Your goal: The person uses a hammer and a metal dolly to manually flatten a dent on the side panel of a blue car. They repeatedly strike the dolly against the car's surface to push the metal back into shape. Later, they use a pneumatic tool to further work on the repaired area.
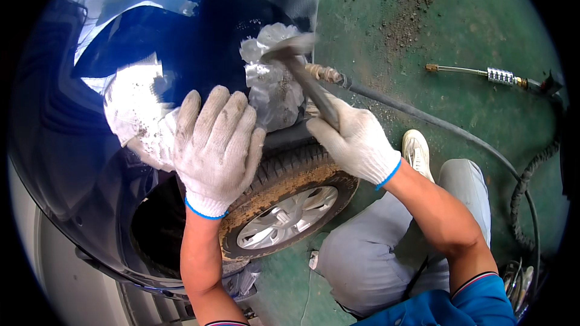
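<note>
In my gloved right hand (356, 136) is a hammer (309, 84), gripped by its handle. The hammer's head is blurred and lies over a rough, silvery sanded patch (275, 99) on the dark blue car body (199, 42); I cannot tell whether it touches the metal. My left hand (214, 145), also in a white knitted glove with soiled fingertips, rests flat with its fingers stretched out on the body panel. It sits between that patch and a second, brighter bare patch (130, 96) on the left. Just below both hands is the wheel arch.
Under the arch is a muddy tyre (272, 190) with a silver rim (287, 217). A grey hose (417, 111) runs across the green floor (465, 12) on the right, near a metal hose fitting (500, 76). Loose dirt (414, 0) lies at the far side. My bent knee (353, 259) is close to the wheel.
</note>
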`<state>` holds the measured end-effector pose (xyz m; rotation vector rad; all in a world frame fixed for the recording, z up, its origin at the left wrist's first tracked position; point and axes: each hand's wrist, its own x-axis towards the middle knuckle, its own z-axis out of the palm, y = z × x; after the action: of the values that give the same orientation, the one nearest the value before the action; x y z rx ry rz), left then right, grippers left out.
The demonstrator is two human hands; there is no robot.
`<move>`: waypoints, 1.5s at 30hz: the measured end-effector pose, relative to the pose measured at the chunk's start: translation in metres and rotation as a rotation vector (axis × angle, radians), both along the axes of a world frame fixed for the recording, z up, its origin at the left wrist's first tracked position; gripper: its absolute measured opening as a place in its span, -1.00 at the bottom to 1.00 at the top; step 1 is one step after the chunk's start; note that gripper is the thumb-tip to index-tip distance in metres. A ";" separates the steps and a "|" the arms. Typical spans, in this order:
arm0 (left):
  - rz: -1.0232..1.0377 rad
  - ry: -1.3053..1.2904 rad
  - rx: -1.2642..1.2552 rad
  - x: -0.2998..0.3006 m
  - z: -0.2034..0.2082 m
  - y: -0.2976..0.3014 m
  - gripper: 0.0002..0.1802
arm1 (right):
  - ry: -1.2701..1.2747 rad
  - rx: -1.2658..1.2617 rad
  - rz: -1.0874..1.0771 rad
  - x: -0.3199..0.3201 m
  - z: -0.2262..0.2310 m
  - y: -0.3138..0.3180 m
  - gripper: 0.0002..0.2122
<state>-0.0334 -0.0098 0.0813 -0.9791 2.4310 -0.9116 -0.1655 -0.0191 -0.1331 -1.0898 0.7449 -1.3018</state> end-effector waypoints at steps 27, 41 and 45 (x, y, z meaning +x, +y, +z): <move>-0.006 -0.105 -0.370 0.016 0.039 0.011 -0.49 | -0.023 -0.118 -0.180 0.000 -0.006 0.002 -0.72; -0.045 -0.107 -0.423 0.016 0.030 0.004 -0.55 | 0.121 -0.045 -0.068 0.003 -0.003 -0.002 -0.74; -0.077 -0.087 -0.425 0.020 0.030 0.003 -0.56 | 0.021 -0.004 -0.090 0.006 0.000 -0.003 -0.73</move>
<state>-0.0130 -0.0064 0.1112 -0.9602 2.2606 -1.5070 -0.1600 -0.0225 -0.1328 -1.0851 0.8154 -1.3703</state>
